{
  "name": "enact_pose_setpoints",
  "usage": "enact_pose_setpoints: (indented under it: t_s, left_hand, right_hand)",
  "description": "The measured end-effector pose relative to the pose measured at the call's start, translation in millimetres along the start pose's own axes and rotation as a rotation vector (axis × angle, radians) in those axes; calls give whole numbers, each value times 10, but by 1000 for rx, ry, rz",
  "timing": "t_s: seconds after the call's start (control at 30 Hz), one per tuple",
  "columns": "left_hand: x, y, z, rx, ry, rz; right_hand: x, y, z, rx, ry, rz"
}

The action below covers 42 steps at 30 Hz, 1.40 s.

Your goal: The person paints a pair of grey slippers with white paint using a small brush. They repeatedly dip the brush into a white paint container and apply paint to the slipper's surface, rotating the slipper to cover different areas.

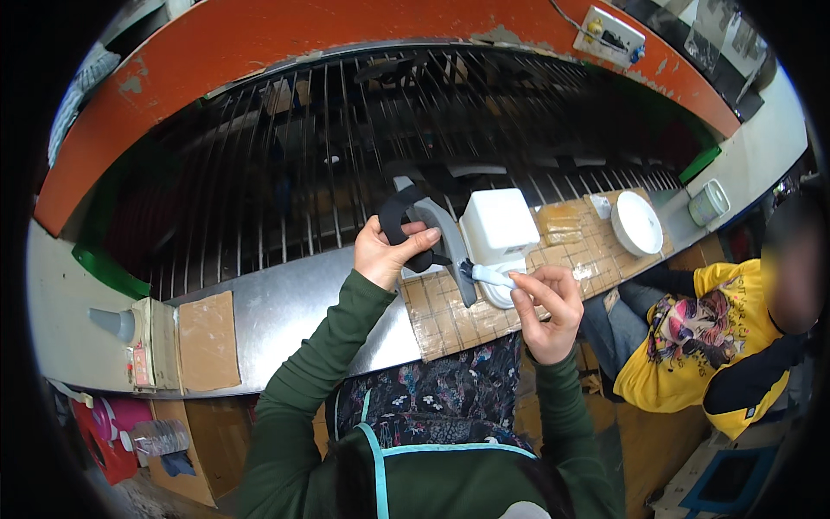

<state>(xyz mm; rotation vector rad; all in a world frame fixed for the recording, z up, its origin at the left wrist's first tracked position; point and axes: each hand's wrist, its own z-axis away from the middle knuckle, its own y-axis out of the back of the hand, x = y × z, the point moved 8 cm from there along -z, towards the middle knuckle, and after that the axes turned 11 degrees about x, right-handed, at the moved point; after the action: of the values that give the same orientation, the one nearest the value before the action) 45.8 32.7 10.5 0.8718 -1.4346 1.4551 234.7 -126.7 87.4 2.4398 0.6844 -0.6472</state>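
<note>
My left hand (382,256) grips a curved grey piece (451,246) with a black band (394,210) looped from it; it resembles a sandal part, though I cannot tell for sure. Between the fingertips of my right hand (552,313) is a small brush (493,277) with a pale handle. Its dark bristles touch or almost touch the lower end of the grey piece. Just behind the brush stands a square white container (500,223) on a round white base, on the taped cardboard (458,324).
Beyond the bench runs a rack of metal rods (333,138) under an orange beam (303,26). To the right are a yellowish block (560,225), a white bowl (637,223) and a green-white cup (709,201). A person in yellow (692,329) sits at right. Brown board (208,339) lies left.
</note>
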Motion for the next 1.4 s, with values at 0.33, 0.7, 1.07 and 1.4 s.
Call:
enact_pose_setpoints:
  t_s: [0.33, 0.7, 1.07, 1.4]
  left_hand:
    - [96, -40, -97, -101, 177, -42]
    - [227, 20, -155, -89, 60, -113]
    - [130, 17, -191, -87, 195, -133]
    - [113, 2, -169, -123, 349, -107]
  right_hand:
    - [-232, -41, -280, 11, 179, -3]
    - [-215, -94, -512, -62, 141, -86]
    - [-265, -92, -513, -113, 261, -59]
    - [-401, -80, -569, -29, 356, 9]
